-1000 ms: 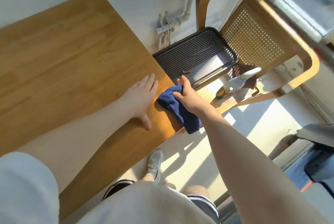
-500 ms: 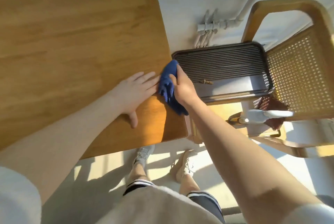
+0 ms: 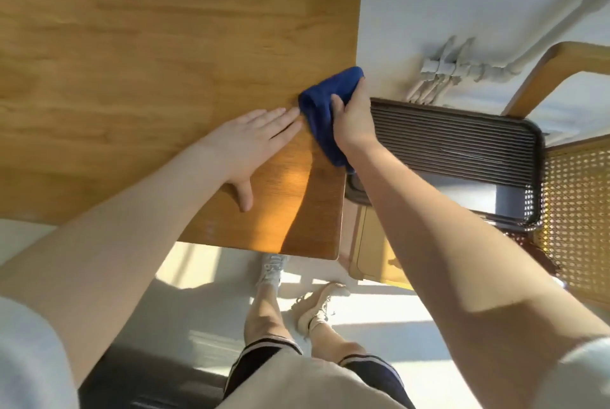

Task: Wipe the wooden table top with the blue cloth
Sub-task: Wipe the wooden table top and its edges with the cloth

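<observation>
The wooden table top (image 3: pixel 138 45) fills the upper left of the head view. A bunched blue cloth (image 3: pixel 321 104) lies on its right edge. My right hand (image 3: pixel 353 118) is shut on the cloth and presses it against the table's edge, with the fingers wrapped over its far side. My left hand (image 3: pixel 251 141) lies flat, palm down, on the wood just left of the cloth, its fingertips almost touching the cloth.
A dark ribbed tray (image 3: pixel 462 144) rests on a wooden chair with a cane back (image 3: pixel 577 204), right beside the table. White pipes (image 3: pixel 462 71) run along the wall. My legs and shoes (image 3: pixel 317 306) stand on the sunlit floor below the table corner.
My right hand has pushed the cloth along the table's right edge, away from the near corner. The left hand stays flat on the wood.
</observation>
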A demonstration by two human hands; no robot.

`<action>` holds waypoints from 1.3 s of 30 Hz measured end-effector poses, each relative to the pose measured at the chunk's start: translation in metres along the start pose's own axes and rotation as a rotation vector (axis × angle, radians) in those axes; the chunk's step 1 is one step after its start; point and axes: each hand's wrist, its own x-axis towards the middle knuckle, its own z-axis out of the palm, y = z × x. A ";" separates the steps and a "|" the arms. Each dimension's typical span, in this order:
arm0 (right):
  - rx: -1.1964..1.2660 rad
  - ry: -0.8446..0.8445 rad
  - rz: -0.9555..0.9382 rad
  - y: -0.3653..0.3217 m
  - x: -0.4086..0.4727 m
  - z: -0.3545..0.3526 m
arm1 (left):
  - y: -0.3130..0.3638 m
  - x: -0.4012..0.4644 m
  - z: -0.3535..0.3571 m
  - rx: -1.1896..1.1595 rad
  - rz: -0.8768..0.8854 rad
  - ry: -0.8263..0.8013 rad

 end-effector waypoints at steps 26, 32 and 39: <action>-0.291 -0.005 -0.198 -0.029 0.100 -0.007 | -0.130 0.114 -0.092 -0.252 -0.038 0.379; -0.273 0.019 -0.196 -0.043 0.150 -0.005 | -0.159 0.167 -0.117 -0.296 -0.059 0.357; -0.156 -0.031 -0.139 -0.052 0.167 -0.012 | -0.177 0.195 -0.128 -0.217 -0.066 0.264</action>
